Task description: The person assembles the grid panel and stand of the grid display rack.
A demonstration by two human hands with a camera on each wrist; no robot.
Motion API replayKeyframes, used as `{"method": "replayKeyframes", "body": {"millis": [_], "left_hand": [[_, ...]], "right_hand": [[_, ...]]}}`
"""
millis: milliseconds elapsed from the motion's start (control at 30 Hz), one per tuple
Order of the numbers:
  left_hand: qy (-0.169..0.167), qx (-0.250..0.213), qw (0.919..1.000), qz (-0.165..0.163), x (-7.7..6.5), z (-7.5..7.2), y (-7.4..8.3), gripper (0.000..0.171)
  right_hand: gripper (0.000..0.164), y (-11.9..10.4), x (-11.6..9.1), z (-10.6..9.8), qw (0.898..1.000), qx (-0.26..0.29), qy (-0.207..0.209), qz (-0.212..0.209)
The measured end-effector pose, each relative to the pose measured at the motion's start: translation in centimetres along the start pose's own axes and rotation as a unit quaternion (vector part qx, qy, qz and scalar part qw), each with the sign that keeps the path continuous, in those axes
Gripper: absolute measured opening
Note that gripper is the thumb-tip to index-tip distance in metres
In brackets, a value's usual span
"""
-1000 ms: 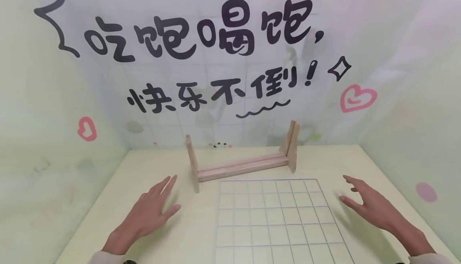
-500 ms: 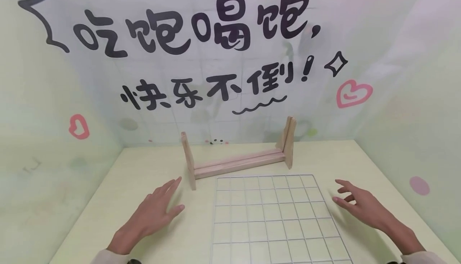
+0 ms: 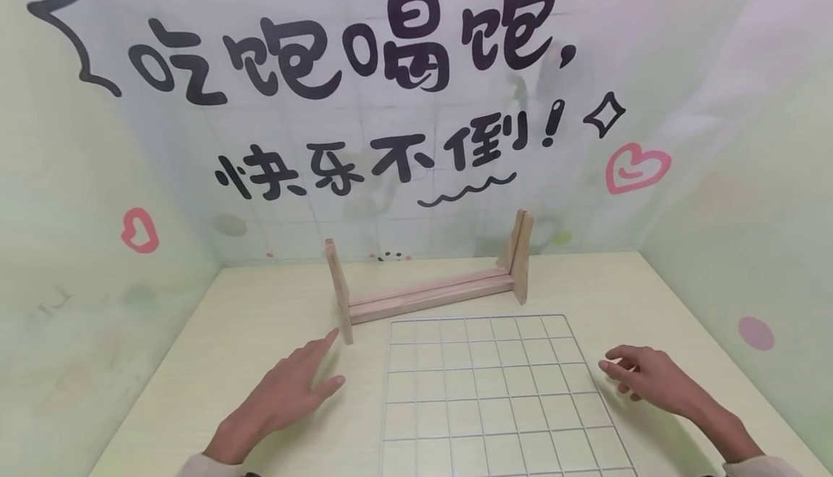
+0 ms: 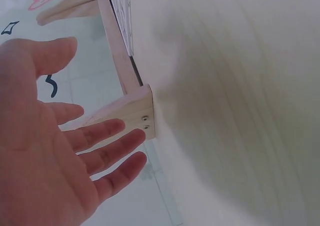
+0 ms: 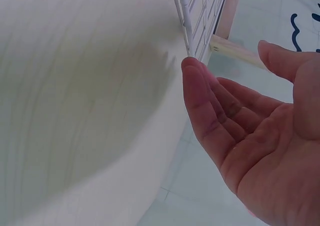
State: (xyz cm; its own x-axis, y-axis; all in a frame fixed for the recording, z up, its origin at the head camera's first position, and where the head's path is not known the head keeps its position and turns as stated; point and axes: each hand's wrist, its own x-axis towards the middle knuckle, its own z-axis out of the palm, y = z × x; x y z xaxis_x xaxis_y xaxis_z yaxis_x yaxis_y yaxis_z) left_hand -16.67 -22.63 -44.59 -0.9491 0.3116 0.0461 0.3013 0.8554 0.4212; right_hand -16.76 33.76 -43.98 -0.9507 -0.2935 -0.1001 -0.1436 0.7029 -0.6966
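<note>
A white wire grid panel [image 3: 478, 318] lies flat on the table, its near end cut off by the picture's bottom edge. Behind it stands a wooden stand [image 3: 429, 302] with a long crossbar and two upright end pieces. My left hand [image 3: 283, 394] hovers left of the grid, fingers extended and thumb apart, near the stand's left end piece. In the left wrist view, its palm [image 4: 40, 161] holds nothing. On the grid's right side my right hand [image 3: 654, 379] has loosely bent fingers and holds nothing. The right wrist view puts its fingertips [image 5: 192, 68] close to the grid's edge; contact is unclear.
The pale wood-grain table [image 3: 260, 296] is enclosed by a back wall [image 3: 364, 238] with black lettering and by side walls [image 3: 755, 246] left and right. Two screw heads [image 4: 145, 119] show on the stand's end piece in the left wrist view.
The head view has shifted slightly. My left hand has moved right, toward the grid. My right hand has come nearer the grid's right edge, and its fingers have bent more. Grid and stand stay put.
</note>
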Motion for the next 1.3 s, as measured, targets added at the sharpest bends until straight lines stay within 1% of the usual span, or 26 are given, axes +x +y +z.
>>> {"method": "replayKeyframes", "body": {"millis": [167, 267, 367, 467, 633, 700, 800, 867, 1000, 1100, 1233, 1300], "left_hand": [[-0.034, -0.035, 0.9981, -0.036, 0.0, 0.3, 0.8, 0.073], [-0.047, -0.068, 0.9955, -0.045, 0.1, 0.6, 1.3, 0.071], [-0.052, -0.096, 0.9925, -0.056, 0.5, 1.2, 1.7, 0.068], [-0.045, -0.110, 0.9906, -0.068, 0.9, 1.9, 2.1, 0.065], [-0.031, -0.114, 0.9908, -0.067, 1.1, 2.6, 2.9, 0.062], [-0.033, -0.113, 0.9908, -0.067, 1.2, 2.8, 3.3, 0.062], [-0.038, -0.107, 0.9907, -0.076, 1.4, 3.2, 4.0, 0.061], [-0.040, -0.099, 0.9913, -0.076, 1.4, 3.5, 4.5, 0.060], [-0.041, -0.092, 0.9931, -0.060, 1.3, 4.3, 5.1, 0.055], [-0.048, -0.084, 0.9941, -0.048, 1.4, 4.7, 5.5, 0.041], [-0.059, -0.072, 0.9948, -0.040, 1.5, 4.9, 6.1, 0.041], [-0.062, -0.068, 0.9953, -0.031, 1.6, 4.9, 6.4, 0.047]], "right_hand": [[0.038, -0.1, 0.2, 0.2, 1.000, 0.018, -0.020, 0.009], [0.037, -0.1, 0.4, 0.4, 0.999, 0.017, -0.022, 0.018], [0.035, 0.1, 0.5, 0.6, 0.999, 0.016, -0.028, 0.031], [0.033, 0.3, 0.7, 0.8, 0.998, 0.022, -0.035, 0.039], [0.035, 0.3, 0.7, 1.0, 0.998, 0.032, -0.041, 0.034], [0.038, 0.3, 0.7, 1.1, 0.998, 0.034, -0.040, 0.037], [0.044, 0.0, 0.7, 1.3, 0.997, 0.034, -0.037, 0.051], [0.047, -0.2, 0.8, 1.5, 0.997, 0.034, -0.038, 0.059], [0.049, -0.3, 0.8, 1.8, 0.997, 0.031, -0.037, 0.066], [0.050, -0.3, 0.8, 2.1, 0.997, 0.027, -0.035, 0.065], [0.049, -0.2, 0.8, 2.3, 0.997, 0.021, -0.035, 0.059], [0.049, -0.2, 0.8, 2.4, 0.998, 0.015, -0.032, 0.059]]}}
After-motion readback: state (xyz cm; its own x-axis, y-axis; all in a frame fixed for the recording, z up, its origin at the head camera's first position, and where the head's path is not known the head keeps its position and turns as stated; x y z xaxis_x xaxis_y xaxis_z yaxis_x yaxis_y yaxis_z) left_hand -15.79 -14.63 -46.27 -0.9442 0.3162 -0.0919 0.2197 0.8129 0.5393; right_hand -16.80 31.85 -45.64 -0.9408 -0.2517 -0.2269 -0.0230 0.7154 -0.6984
